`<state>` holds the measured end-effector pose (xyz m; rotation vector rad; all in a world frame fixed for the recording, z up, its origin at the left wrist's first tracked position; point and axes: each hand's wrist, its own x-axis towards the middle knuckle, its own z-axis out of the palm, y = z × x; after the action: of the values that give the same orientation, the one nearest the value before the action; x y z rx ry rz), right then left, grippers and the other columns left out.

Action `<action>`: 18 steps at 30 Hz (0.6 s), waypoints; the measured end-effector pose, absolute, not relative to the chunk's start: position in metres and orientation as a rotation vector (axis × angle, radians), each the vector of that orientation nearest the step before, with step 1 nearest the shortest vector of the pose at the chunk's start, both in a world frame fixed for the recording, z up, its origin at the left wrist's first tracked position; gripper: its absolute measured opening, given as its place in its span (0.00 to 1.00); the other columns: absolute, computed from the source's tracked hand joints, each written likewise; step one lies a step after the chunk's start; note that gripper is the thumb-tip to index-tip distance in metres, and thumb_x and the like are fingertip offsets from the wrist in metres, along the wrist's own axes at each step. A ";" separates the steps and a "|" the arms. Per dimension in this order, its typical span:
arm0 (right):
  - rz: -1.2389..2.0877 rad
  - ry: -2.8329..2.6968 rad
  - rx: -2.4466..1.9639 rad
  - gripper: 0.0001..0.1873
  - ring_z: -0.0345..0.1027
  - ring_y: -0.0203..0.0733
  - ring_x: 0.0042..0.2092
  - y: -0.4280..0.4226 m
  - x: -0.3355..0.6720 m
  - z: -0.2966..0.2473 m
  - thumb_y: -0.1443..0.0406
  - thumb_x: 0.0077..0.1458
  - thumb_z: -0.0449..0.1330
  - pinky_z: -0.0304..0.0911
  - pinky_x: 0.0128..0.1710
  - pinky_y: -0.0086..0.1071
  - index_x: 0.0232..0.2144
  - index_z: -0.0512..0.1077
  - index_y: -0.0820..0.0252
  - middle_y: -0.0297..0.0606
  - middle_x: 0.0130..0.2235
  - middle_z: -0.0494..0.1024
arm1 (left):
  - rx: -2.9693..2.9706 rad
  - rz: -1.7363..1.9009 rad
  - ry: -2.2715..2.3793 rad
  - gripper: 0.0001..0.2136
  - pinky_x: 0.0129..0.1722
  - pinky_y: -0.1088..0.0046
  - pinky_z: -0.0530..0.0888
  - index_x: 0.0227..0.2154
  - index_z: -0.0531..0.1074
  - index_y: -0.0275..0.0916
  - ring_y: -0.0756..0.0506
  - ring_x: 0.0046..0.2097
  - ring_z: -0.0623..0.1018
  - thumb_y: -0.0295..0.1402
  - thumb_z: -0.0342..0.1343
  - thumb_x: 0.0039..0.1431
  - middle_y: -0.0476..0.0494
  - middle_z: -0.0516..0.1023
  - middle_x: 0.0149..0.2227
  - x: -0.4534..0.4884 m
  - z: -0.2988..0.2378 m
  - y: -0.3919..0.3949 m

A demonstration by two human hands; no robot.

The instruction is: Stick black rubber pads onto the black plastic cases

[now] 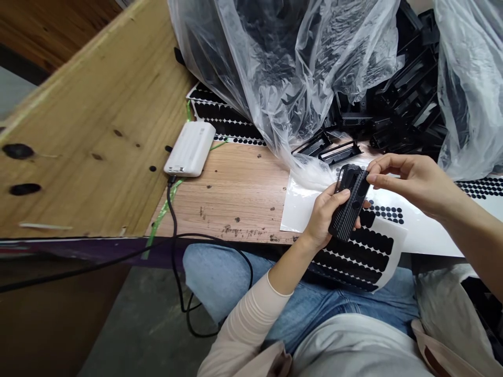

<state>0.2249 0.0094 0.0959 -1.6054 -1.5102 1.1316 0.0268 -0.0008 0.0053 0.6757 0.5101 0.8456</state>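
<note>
My left hand is wrapped round a black ribbed plastic part, held tilted over the table's front edge. My right hand comes in from the right, its thumb and forefinger pinched together at the part's upper end; what they pinch is too small to name. Below the part lies a white sticker sheet with rows of black round pads, hanging over the edge above my lap.
A white power bank with a black cable lies on the wooden table. Clear plastic bags and a pile of black plastic parts fill the back. More pad sheets lie behind. A plywood panel stands left.
</note>
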 end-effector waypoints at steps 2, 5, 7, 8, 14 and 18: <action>1.118 -1.506 -1.613 0.28 0.75 0.49 0.43 0.009 0.223 0.097 0.39 0.46 0.78 0.68 0.44 0.41 0.30 0.82 0.55 0.40 0.39 0.83 | 0.676 0.844 0.512 0.23 0.23 0.76 0.75 0.50 0.70 0.37 0.48 0.24 0.81 0.51 0.64 0.65 0.42 0.85 0.35 0.027 0.006 -0.001; 1.110 -1.509 -1.613 0.27 0.75 0.49 0.41 0.008 0.221 0.099 0.40 0.45 0.79 0.70 0.42 0.40 0.30 0.82 0.55 0.40 0.38 0.83 | 0.680 0.844 0.509 0.23 0.23 0.75 0.75 0.50 0.71 0.37 0.48 0.24 0.81 0.51 0.64 0.65 0.42 0.85 0.36 0.027 0.006 0.000; 1.098 -1.522 -1.606 0.27 0.76 0.49 0.41 0.008 0.220 0.099 0.40 0.46 0.79 0.72 0.43 0.40 0.30 0.82 0.54 0.40 0.38 0.83 | 0.681 0.846 0.507 0.23 0.23 0.75 0.75 0.50 0.71 0.37 0.48 0.24 0.81 0.51 0.64 0.65 0.42 0.85 0.35 0.027 0.006 0.000; 1.087 -1.530 -1.600 0.26 0.76 0.49 0.41 0.008 0.220 0.099 0.40 0.46 0.78 0.72 0.43 0.41 0.30 0.82 0.54 0.40 0.38 0.83 | 0.681 0.846 0.509 0.23 0.23 0.75 0.75 0.50 0.71 0.37 0.48 0.24 0.81 0.51 0.64 0.65 0.42 0.85 0.35 0.027 0.006 0.000; 1.128 -1.533 -1.565 0.25 0.75 0.50 0.44 0.008 0.224 0.097 0.41 0.50 0.77 0.72 0.47 0.41 0.30 0.81 0.54 0.40 0.40 0.84 | 0.673 0.844 0.517 0.23 0.24 0.75 0.75 0.49 0.71 0.37 0.48 0.24 0.80 0.51 0.64 0.65 0.42 0.85 0.35 0.027 0.006 0.000; 1.372 -1.381 -1.506 0.21 0.74 0.46 0.44 0.009 0.227 0.095 0.46 0.51 0.79 0.71 0.46 0.38 0.31 0.83 0.53 0.40 0.42 0.84 | 0.659 0.846 0.496 0.22 0.24 0.74 0.75 0.48 0.70 0.36 0.48 0.24 0.81 0.50 0.63 0.66 0.42 0.84 0.35 0.027 0.004 0.001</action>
<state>0.2266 0.0094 0.0951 -1.5056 -1.3808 1.3723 0.0266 0.0010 0.0038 0.6594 0.4960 0.8460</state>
